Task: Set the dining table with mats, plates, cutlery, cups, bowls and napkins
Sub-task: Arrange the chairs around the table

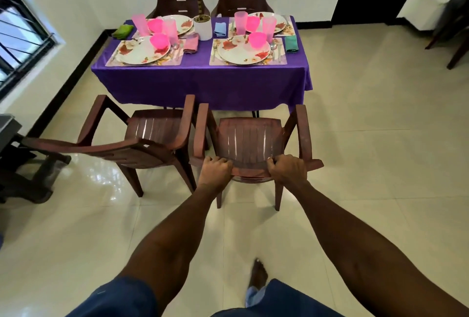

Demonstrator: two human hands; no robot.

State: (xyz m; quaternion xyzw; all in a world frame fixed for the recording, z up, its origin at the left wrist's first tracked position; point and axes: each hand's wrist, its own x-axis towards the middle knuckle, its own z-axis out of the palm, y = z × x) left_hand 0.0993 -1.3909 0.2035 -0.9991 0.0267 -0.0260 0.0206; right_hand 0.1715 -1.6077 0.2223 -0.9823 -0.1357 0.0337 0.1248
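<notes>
A pale tiled floor (355,139) ran to white walls, with a barred window (20,37) cut off at the left. The table (203,83), under a purple cloth, carried four floral mats, plates (243,50), pink bowls, cups and folded napkins; the cutlery was hard to make out. Both the left hand (214,170) and right hand (288,170) gripped the near chair (248,139) by its backrest top, fingers curled over it.
</notes>
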